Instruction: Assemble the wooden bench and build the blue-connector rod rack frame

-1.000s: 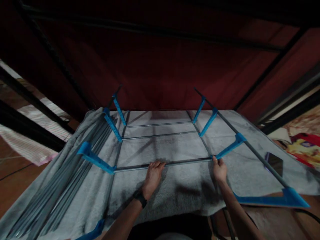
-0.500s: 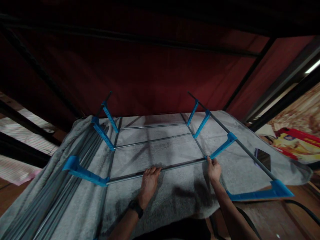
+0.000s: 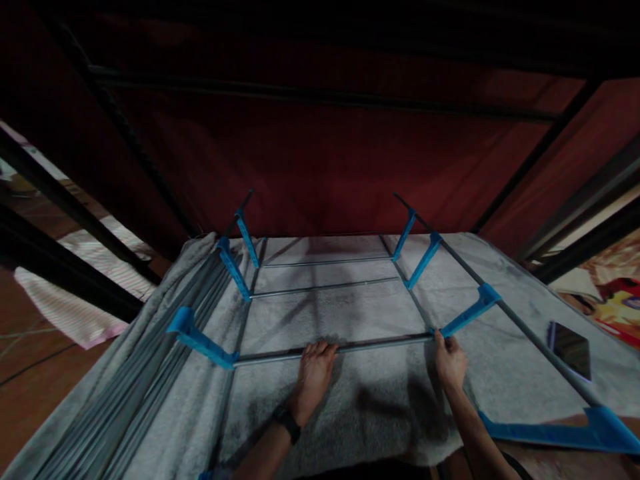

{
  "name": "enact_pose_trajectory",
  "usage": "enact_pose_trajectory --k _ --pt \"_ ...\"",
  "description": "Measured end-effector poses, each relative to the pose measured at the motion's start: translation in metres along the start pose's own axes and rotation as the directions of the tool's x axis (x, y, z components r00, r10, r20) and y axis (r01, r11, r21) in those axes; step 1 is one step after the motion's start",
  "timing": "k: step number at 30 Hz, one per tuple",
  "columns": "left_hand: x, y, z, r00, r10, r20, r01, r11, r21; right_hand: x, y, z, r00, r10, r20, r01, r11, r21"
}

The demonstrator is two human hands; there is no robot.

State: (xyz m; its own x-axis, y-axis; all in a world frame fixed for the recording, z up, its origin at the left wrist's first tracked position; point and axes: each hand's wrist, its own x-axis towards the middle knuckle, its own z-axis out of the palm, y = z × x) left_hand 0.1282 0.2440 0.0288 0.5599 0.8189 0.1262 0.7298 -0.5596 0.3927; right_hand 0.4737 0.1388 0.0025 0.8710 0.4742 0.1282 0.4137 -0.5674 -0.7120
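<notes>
My left hand [image 3: 316, 373], a dark watch on its wrist, is closed over a grey metal tube [image 3: 375, 344] that runs crosswise in the frame nearest me. My right hand [image 3: 451, 361] pinches the right end of this tube, where it meets the lower end of a blue plastic bracket [image 3: 470, 312]. At the tube's left end sits another blue bracket [image 3: 205, 343]. Farther back, two more cross tubes join the long side tubes between several slanted blue brackets. The exact grip of the right fingertips is partly hidden.
The frame lies on a grey fleece blanket [image 3: 340, 307]. A bundle of loose grey tubes [image 3: 155, 373] rests at left. A phone [image 3: 570, 350] lies at right beside a side tube. Black metal bars and a dark red panel [image 3: 320, 167] stand behind. Striped cloth [image 3: 75, 280] is on the floor.
My view has turned left, so the whole scene sits farther right and a bit lower. Both hands keep their places on the same cross tube.
</notes>
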Motion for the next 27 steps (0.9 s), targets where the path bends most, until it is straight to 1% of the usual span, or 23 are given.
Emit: enact_pose_trajectory --k 3,5,7,9,11,12,14,16,18,20,22,25,27 --pt "-0.001 0.002 -0.001 1.000 -0.010 -0.004 0.010 1.000 -0.024 -0.001 -0.001 -0.003 0.999 -0.029 0.043 0.026 0.997 0.069" --pt "-0.001 0.001 -0.002 1.000 -0.007 -0.005 0.007 0.997 -0.074 -0.005 0.000 -0.003 0.997 -0.049 0.055 0.040 0.989 0.143" --pt "0.002 -0.003 -0.005 0.999 -0.012 -0.034 0.007 0.991 -0.135 -0.013 0.002 -0.003 0.998 -0.054 0.018 0.050 0.978 0.202" --pt "0.009 -0.011 -0.010 0.993 -0.033 -0.112 0.012 0.983 -0.184 -0.026 0.004 -0.003 0.996 -0.061 -0.060 0.073 0.972 0.224" --pt "0.023 -0.024 -0.017 0.977 -0.059 -0.203 0.015 0.977 -0.215 -0.040 0.003 -0.002 0.985 -0.101 -0.136 0.128 0.970 0.206" --pt "0.033 -0.032 -0.021 0.968 -0.075 -0.241 0.020 0.975 -0.223 -0.047 0.001 -0.002 0.978 -0.138 -0.156 0.168 0.966 0.195" --pt "0.054 -0.049 -0.030 0.948 -0.115 -0.295 0.048 0.973 -0.227 -0.056 -0.007 -0.001 0.961 -0.235 -0.145 0.260 0.946 0.193" --pt "0.077 -0.063 -0.039 0.926 -0.175 -0.334 0.106 0.971 -0.215 -0.058 -0.020 0.002 0.942 -0.322 -0.096 0.336 0.918 0.210" --pt "0.098 -0.074 -0.044 0.908 -0.219 -0.357 0.153 0.967 -0.205 -0.051 -0.036 0.009 0.923 -0.383 -0.045 0.382 0.895 0.231" --pt "0.117 -0.079 -0.047 0.908 -0.223 -0.354 0.163 0.968 -0.191 -0.035 -0.053 0.021 0.906 -0.424 -0.007 0.412 0.877 0.247" --pt "0.134 -0.081 -0.047 0.923 -0.197 -0.331 0.152 0.976 -0.157 -0.013 -0.069 0.036 0.895 -0.447 0.005 0.431 0.866 0.255" --pt "0.161 -0.079 -0.045 0.946 -0.137 -0.294 0.123 0.990 -0.067 0.026 -0.090 0.062 0.891 -0.454 -0.023 0.445 0.861 0.248" --pt "0.181 -0.079 -0.043 0.959 -0.092 -0.270 0.095 0.996 -0.004 0.052 -0.105 0.081 0.873 -0.487 -0.014 0.475 0.843 0.253"
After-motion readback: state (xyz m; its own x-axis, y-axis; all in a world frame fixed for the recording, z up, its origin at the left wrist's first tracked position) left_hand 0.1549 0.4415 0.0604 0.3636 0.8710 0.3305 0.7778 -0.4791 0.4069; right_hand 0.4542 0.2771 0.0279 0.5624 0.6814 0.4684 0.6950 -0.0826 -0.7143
